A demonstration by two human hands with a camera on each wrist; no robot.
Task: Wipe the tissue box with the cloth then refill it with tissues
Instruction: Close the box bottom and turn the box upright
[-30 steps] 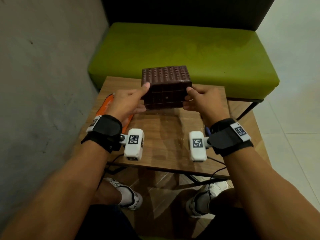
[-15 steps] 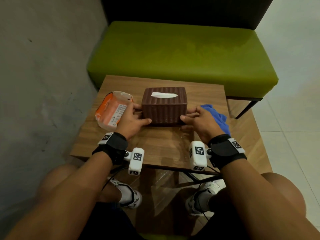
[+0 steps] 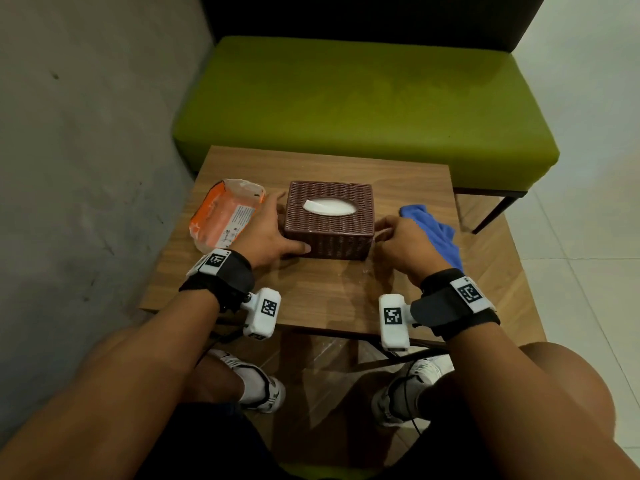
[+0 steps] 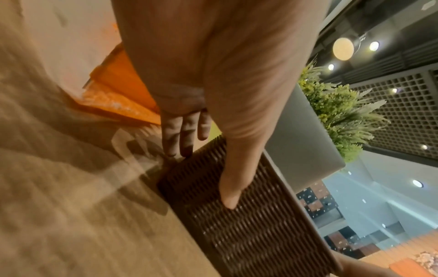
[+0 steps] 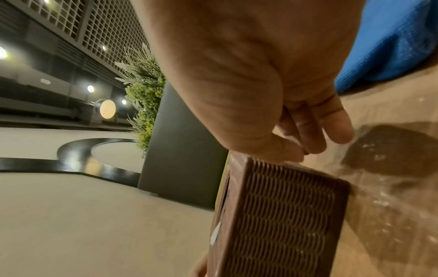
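The brown woven tissue box [image 3: 329, 233] stands upright in the middle of the wooden table [image 3: 311, 299], with a white tissue [image 3: 329, 206] showing in its top slot. My left hand [image 3: 273, 233] lies at the box's left front corner. Its thumb rests along the front face and its straight fingers [image 4: 180, 138] run beside the left end of the box [image 4: 249, 234]. My right hand [image 3: 398, 233] sits at the right end of the box [image 5: 284, 224], loosely curled and holding nothing [image 5: 315, 146]. The blue cloth [image 3: 433, 230] lies crumpled just behind that hand.
An opened orange tissue pack [image 3: 225, 216] lies left of the box, against my left hand. A green bench [image 3: 363, 109] runs along the table's far edge and a grey wall [image 3: 86, 168] stands at the left. My knees and shoes are under the near edge.
The box was held up with its underside toward me, then turned upright and set down on the table. Both hands have since loosened, the right one coming off the box's end.
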